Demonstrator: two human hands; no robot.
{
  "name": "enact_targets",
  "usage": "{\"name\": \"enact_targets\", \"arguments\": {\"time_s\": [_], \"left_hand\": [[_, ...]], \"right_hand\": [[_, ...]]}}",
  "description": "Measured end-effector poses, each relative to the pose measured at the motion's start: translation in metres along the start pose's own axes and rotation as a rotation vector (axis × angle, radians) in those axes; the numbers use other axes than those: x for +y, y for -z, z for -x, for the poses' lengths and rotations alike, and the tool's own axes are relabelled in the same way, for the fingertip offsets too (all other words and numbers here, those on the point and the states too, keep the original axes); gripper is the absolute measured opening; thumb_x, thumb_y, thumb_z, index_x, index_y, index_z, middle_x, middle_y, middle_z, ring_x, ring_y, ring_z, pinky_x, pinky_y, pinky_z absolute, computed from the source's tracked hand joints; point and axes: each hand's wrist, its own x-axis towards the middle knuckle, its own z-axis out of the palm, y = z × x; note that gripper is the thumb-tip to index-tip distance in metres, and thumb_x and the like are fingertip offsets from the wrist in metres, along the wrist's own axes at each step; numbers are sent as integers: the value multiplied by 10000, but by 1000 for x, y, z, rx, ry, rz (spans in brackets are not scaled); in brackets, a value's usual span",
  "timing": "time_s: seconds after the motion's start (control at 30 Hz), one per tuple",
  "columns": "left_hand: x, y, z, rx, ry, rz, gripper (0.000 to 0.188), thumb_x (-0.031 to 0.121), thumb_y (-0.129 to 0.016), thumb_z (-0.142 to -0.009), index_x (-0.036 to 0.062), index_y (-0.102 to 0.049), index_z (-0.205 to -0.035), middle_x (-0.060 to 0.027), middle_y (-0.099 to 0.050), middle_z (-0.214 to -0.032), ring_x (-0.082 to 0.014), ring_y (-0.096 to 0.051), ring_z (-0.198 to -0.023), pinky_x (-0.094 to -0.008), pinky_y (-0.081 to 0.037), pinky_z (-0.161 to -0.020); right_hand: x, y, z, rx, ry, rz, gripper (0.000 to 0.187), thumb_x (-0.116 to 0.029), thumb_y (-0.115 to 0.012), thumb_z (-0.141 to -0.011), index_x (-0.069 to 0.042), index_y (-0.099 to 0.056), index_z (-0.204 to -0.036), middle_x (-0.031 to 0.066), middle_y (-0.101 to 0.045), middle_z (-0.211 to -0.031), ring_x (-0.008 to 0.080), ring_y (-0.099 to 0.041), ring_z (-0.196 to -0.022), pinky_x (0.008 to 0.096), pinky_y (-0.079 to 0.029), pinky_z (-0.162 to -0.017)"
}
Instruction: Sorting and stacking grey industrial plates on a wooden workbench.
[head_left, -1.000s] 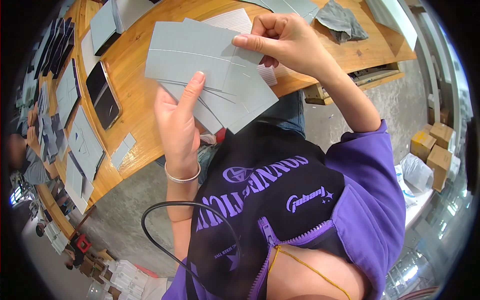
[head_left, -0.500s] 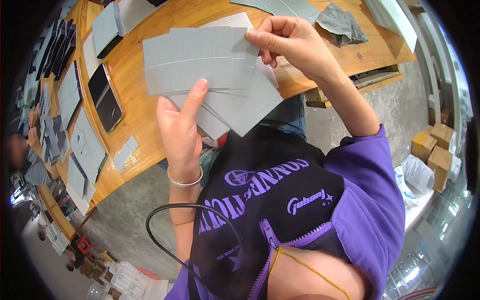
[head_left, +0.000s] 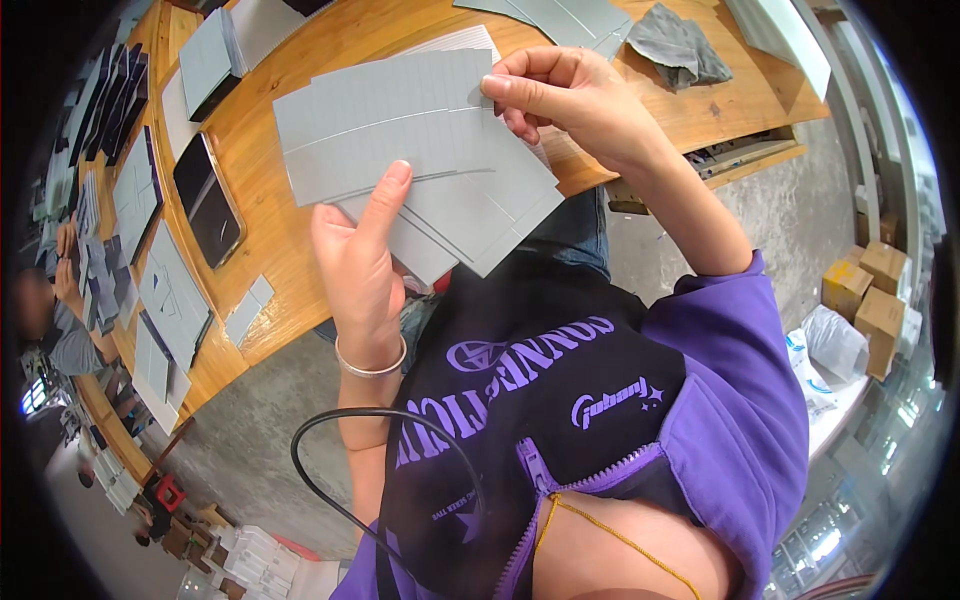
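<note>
Grey cards [head_left: 385,125] are already fanned, edges uneven: the left hand [head_left: 362,262] is closed on them, thumb on top; the right hand [head_left: 565,95] pinches their upper-right edge.

One phone [head_left: 209,200]; to its right, one fanned bundle of grey sheets [head_left: 400,120]; farther right, one cloth [head_left: 680,45]; lower right, one bracelet [head_left: 371,372].

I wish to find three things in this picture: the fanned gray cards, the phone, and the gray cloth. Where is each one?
Fanned gray cards [head_left: 425,145]: head view, middle of the top faces.
Phone [head_left: 208,200]: head view, middle of its dark screen.
Gray cloth [head_left: 680,48]: head view, middle of its crumpled surface.
</note>
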Motion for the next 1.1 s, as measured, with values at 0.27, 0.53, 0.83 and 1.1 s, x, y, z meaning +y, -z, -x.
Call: {"name": "enact_targets", "arguments": {"time_s": [0.27,0.53,0.83,1.1], "left_hand": [[0,-1,1,-18,-30,12,391,53,-699,-822,-71,-498,-1134,-147,-606,-1060,-172,-591,-951,-297,-484,-833],[-3,2,-1,26,-21,30,364,53,-687,-835,-61,-502,-1126,-135,-605,-1055,-166,-592,-944,-291,-485,-821],[0,0,0,-2,12,75,330,40,-660,-850,-47,-505,-1129,-124,-603,-1064,-165,-595,-935,-293,-490,-804],[-3,-11,5,-57,-44,37,331,25,-655,-853,-49,-508,-1141,-114,-605,-1077,-155,-590,-939,-282,-477,-824]], "right_hand": [[8,3,0,-30,-2,-56,282,-271,-706,-847,-8,-645,-929,9,-629,-763,41,-552,-627,172,-425,-572],[0,33,27,183,312,3,160,-164,-652,-880,-11,-624,-916,11,-618,-774,55,-547,-646,195,-430,-585],[23,119,154,473,538,959,179,96,-707,-667,3,-690,-818,73,-641,-770,151,-601,-712,249,-460,-597],[11,73,128,695,363,629,83,-17,-685,-817,4,-680,-897,22,-659,-807,61,-600,-734,191,-468,-637]]}}
